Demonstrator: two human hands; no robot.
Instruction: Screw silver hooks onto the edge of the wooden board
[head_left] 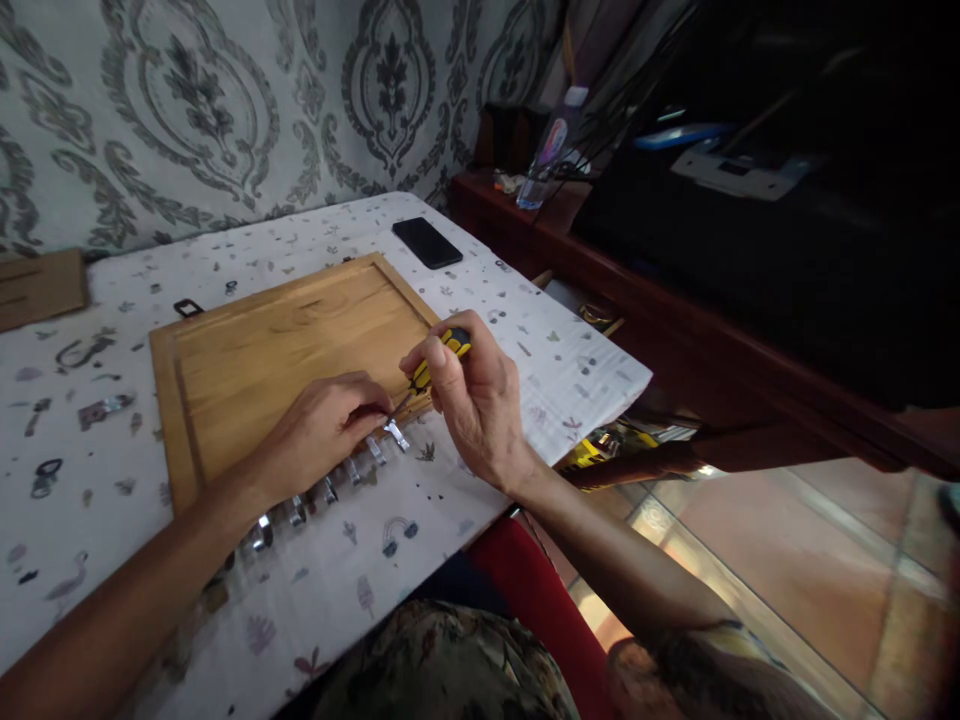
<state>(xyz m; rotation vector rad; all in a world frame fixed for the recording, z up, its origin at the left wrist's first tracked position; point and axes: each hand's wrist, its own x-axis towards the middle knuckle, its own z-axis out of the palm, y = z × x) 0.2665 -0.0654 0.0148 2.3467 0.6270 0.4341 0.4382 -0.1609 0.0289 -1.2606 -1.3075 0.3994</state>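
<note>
A wooden panel (292, 345) with a raised frame lies on the patterned tablecloth. Several shiny metal hooks (375, 450) line its near edge. My right hand (480, 400) is closed around the yellow and black handle of a screwdriver (422, 376), whose shaft slants down to the hook (396, 434) at the right end of the row. Close to that tip, my left hand (330, 425) is pinched at the panel's edge; what its fingertips hold, if anything, is hidden.
Beyond the panel lies a black phone (427, 243). Brown cardboard (41, 288) is at the far left of the table (600, 385). A plastic bottle (551, 150) stands on the dark red cabinet (517, 235) at the right, by a large dark screen. An open drawer holds yellow items (592, 452).
</note>
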